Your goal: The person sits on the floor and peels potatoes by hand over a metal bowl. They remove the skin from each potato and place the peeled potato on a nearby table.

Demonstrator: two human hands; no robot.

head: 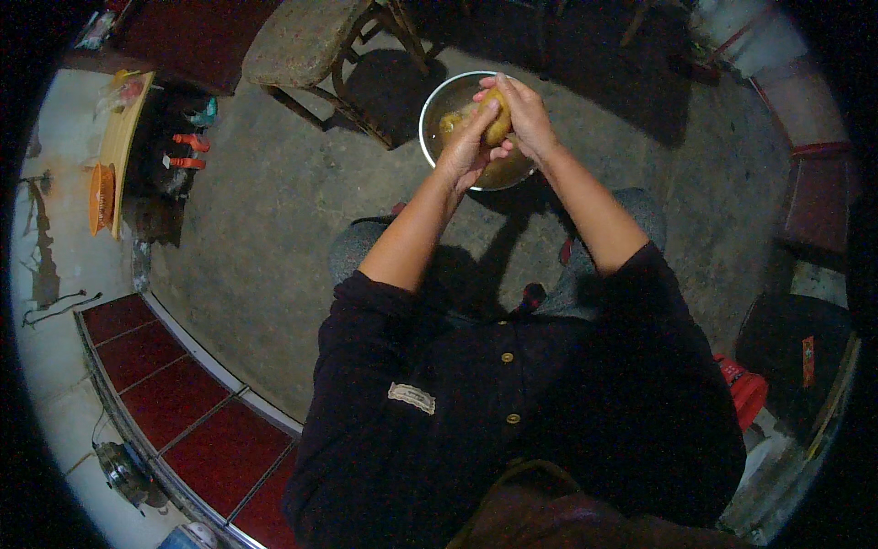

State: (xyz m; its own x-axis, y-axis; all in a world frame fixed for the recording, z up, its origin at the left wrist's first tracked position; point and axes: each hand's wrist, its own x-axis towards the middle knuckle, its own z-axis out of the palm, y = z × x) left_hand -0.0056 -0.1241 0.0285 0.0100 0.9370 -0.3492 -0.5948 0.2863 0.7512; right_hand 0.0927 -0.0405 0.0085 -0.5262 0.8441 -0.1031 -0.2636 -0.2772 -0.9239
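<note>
Both my hands hold one yellow-brown potato [496, 122] above a round metal basin [425, 130]. My left hand [469, 144] grips it from the left and below, its thumb lying along the near side. From the right, my right hand [527, 115] wraps around its upper side, the fingers reaching past the top. The basin stands on the floor in front of my knees and holds murky water. Another potato [449, 123] lies in it at the left, partly hidden by my left hand. What lies under my hands cannot be seen.
A worn wooden stool [302, 48] stands beyond the basin to the left. At far left are a wooden board [130, 151] and an orange plastic basket [102, 199]. Dark red panels [164, 377] line the lower left; a dark chair [789, 357] and red bag [744, 391] are at right.
</note>
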